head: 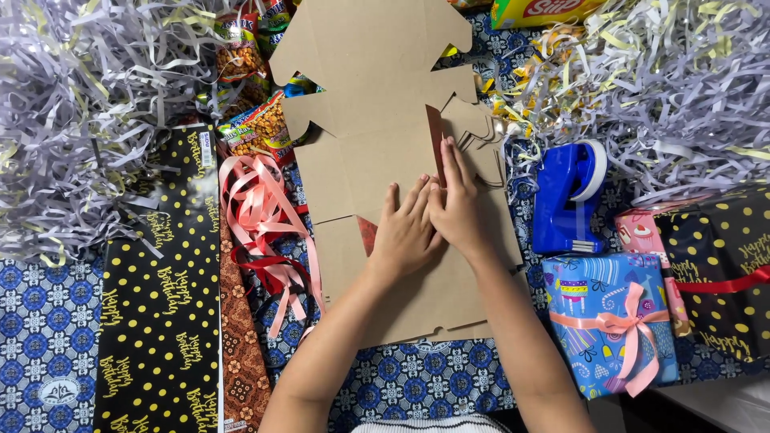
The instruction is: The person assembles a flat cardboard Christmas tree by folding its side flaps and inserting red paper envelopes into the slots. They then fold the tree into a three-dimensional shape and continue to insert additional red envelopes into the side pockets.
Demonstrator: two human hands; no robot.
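Two flat hands, the left hand (pixel 405 228) and right hand (pixel 457 208), press open-palmed, gripping nothing, on an unfolded cardboard box (pixel 377 120) lying beneath them. It looks light and stiff, best held at its edges.

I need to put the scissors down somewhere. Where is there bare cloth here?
Bare patterned cloth shows at bottom left beside the black dotted wrapping paper, and below the flat cardboard between the forearms. Crowded: shredded paper up top, ribbons left, tape dispenser and wrapped gifts right.
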